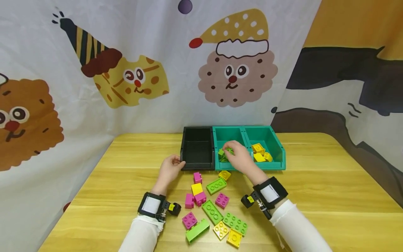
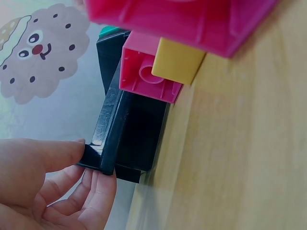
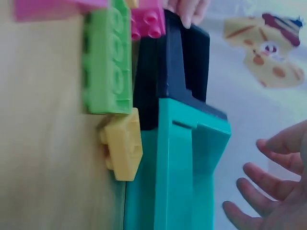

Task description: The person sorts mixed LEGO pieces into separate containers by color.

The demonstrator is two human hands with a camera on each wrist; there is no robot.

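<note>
My left hand [image 1: 170, 169] pinches the near left corner of the black bin [image 1: 198, 164], thumb on its rim and fingers curled against the outer side, as the left wrist view shows. My right hand [image 1: 240, 157] is over the front of the middle teal bin [image 1: 229, 131], partly covering the green blocks [image 1: 222, 154] inside. Its fingers [image 3: 259, 196] are spread and loosely bent in the right wrist view, with nothing between them. Yellow blocks [image 1: 259, 157] lie in the right teal bin [image 1: 278, 154].
Loose building blocks lie in front of the bins: a pink block [image 1: 222, 200], a long green block [image 1: 212, 211], a yellow block [image 1: 221, 230] and several others. A printed cloth [image 1: 176, 115] hangs behind the wooden table [image 1: 330, 196].
</note>
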